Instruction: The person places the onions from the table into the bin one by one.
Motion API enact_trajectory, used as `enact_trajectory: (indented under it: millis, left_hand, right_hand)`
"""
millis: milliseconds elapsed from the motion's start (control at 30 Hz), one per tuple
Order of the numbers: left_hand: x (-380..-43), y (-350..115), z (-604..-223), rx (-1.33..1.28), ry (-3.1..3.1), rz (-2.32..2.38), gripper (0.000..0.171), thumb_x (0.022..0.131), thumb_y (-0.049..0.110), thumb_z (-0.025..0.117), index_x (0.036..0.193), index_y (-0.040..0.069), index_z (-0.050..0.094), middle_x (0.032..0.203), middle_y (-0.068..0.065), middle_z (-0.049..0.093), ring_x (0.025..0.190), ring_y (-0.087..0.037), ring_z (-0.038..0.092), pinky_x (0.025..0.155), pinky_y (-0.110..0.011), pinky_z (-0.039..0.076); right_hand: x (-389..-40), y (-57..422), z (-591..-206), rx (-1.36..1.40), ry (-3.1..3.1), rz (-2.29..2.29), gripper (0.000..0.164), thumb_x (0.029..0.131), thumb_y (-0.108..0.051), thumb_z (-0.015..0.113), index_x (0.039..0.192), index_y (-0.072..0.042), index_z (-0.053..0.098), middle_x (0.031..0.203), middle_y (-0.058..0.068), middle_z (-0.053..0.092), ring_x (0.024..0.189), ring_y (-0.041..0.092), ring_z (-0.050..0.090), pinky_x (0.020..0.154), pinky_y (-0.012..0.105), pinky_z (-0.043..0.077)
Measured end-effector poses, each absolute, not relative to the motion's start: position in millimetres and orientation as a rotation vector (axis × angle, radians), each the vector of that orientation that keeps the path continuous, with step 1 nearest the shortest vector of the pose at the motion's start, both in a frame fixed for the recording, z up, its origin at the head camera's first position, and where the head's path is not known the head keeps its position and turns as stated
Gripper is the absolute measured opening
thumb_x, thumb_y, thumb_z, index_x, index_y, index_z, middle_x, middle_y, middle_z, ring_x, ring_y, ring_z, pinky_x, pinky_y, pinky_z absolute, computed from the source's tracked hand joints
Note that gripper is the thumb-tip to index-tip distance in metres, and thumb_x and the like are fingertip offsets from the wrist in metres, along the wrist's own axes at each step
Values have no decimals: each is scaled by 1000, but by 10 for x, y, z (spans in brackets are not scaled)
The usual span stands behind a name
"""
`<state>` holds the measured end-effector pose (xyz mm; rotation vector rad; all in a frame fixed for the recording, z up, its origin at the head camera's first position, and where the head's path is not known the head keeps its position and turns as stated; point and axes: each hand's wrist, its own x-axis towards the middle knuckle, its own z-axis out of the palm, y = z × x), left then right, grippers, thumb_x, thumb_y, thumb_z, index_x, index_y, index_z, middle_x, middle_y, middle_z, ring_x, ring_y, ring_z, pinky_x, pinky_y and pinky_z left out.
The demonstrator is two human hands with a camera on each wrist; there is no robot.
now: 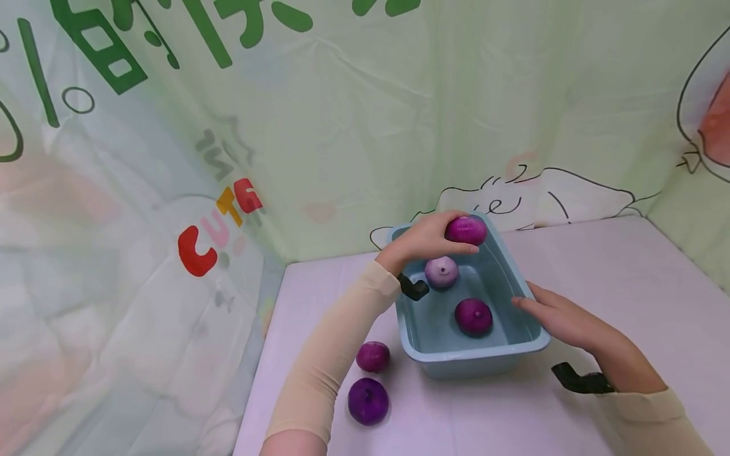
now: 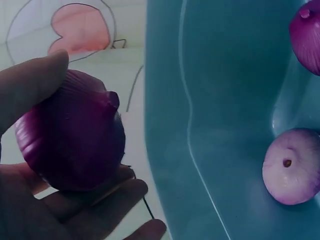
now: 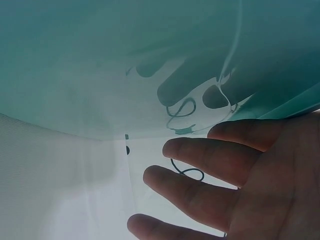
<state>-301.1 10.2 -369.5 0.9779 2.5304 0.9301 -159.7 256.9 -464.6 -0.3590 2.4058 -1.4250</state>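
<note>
My left hand (image 1: 430, 237) holds a red onion (image 1: 466, 230) between thumb and fingers, over the far end of the pale blue plastic basin (image 1: 479, 348). The left wrist view shows this onion (image 2: 75, 135) resting against the fingers, with the thumb over its top. Inside the basin sit two more onions: a pale purple onion (image 1: 441, 272) and a darker onion (image 1: 473, 316) nearer to me. My right hand (image 1: 564, 316) is at the basin's right side, its thumb over the rim. Its straight, spread fingers (image 3: 200, 155) lie along the outside of the wall.
Left of the basin, a red onion (image 1: 373, 356) and a deep purple onion (image 1: 368, 401) lie on the pale tablecloth (image 1: 308, 329). Behind the table hangs a printed curtain (image 1: 353, 126), with another curtain side on the left. Black straps show at both wrists.
</note>
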Motion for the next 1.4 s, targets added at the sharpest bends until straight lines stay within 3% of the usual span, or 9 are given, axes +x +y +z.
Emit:
enact_trajectory:
  millis: [333,800,1200,1300,1400]
  left_hand:
    - [-3076,277,-3806,905,2616,564,55,87,49,82,129,23,59,106,11,64,94,-4,60,78,-21,50]
    - [-3049,458,-3923,794,2605,326,64,86,52,82,139,27,56,110,10,62,96,-7,57,75,-25,52]
    - [-3073,595,-4062,814,2592,246,45,85,52,83,114,27,59,101,11,62,91,-5,58,74,-24,50]
    - [-3077,626,-4080,812,2593,237,46,86,53,82,117,27,60,103,10,63,94,-6,59,76,-25,51]
    - [-3081,643,-4089,817,2596,242,57,88,55,79,134,26,61,121,8,65,108,-7,58,90,-29,51]
  right_hand:
    - [-1571,2553,-4653,-367,2408,-1462,76,111,-34,45,164,1,4,156,39,29,121,61,53,80,61,58]
    - [-1554,2568,-4652,-378,2397,-1485,76,111,-35,45,165,0,3,157,39,26,124,62,51,83,62,56]
    - [-1561,2569,-4641,-363,2388,-1454,74,111,-35,43,163,4,6,155,41,29,124,62,50,84,63,56]
    - [-1557,2571,-4643,-362,2389,-1454,75,111,-35,43,163,4,6,154,41,29,124,62,50,84,63,56]
    - [-1557,2570,-4639,-359,2389,-1451,75,111,-35,43,163,5,6,154,41,30,123,62,51,84,63,56]
